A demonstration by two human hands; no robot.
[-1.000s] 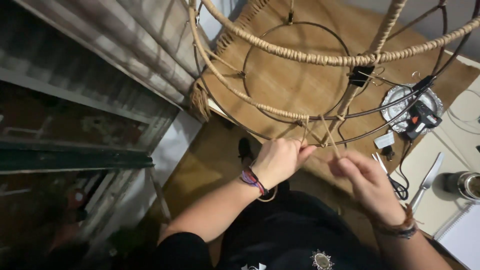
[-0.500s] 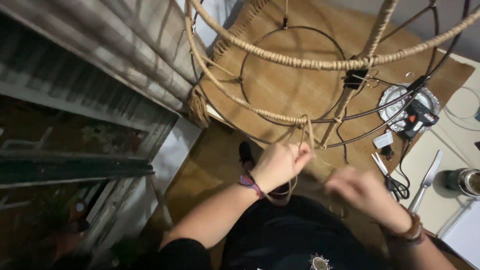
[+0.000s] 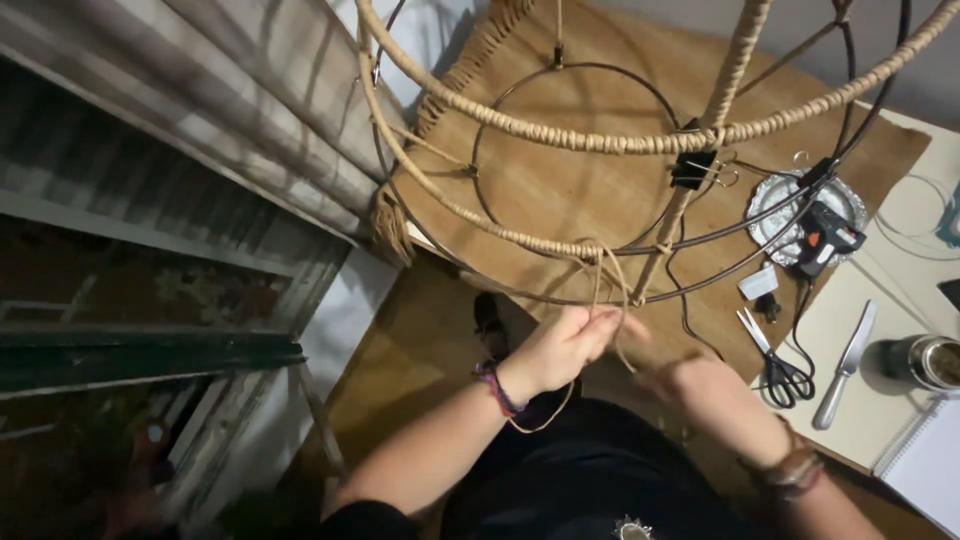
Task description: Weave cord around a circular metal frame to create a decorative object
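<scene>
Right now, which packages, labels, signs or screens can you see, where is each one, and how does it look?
Small white tag or packet: on the brown mat beside the scissors, flat, rectangular; too small to tell more.
Spiral notebook: right edge of the table, white page.
No screens or signs in view.

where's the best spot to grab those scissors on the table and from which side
Probably by the black loop handles, the end nearer the person. The scissors lie flat on the pale table, blades pointing away up-left, so coming from the near edge should meet the handles first.
</scene>
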